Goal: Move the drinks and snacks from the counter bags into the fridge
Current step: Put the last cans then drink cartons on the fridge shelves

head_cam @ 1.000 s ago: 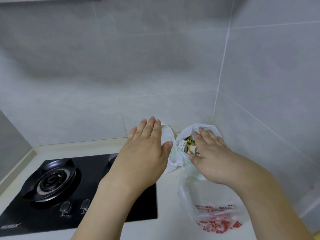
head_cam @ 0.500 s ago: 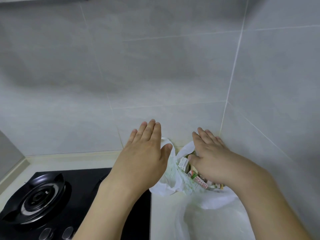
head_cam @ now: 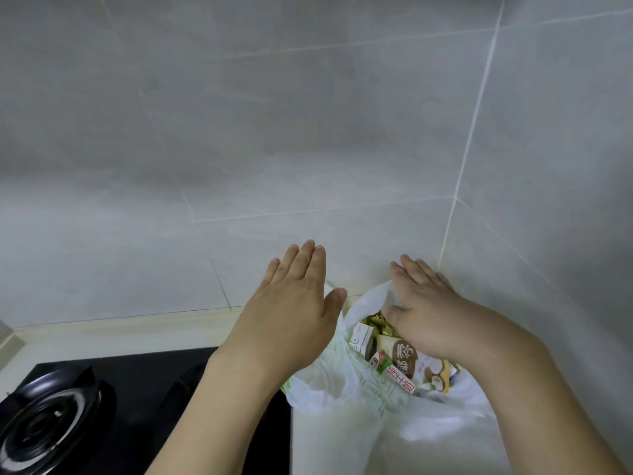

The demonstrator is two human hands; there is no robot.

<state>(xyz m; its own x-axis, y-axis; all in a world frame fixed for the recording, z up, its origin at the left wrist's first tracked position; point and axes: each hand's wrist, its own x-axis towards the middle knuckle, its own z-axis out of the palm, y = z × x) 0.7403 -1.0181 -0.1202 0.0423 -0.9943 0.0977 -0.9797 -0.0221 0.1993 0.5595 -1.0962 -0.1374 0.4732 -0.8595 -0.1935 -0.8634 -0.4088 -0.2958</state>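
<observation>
Both palms face down, fingers straight: left hand (head_cam: 291, 313) and right hand (head_cam: 426, 315) spreading the white bag (head_cam: 329, 389) mouth.

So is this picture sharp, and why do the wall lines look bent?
Head view: wide-angle lens bows the tile lines; light is soft and even, no glare; the left hand and right hand look slightly soft; carton print in the white bag stays readable.

The right hand (head_cam: 431, 313) covers part of the cartons (head_cam: 407, 361) in the white bag (head_cam: 329, 389); the stove burner (head_cam: 44, 426) is cut off by the picture's left edge.
</observation>
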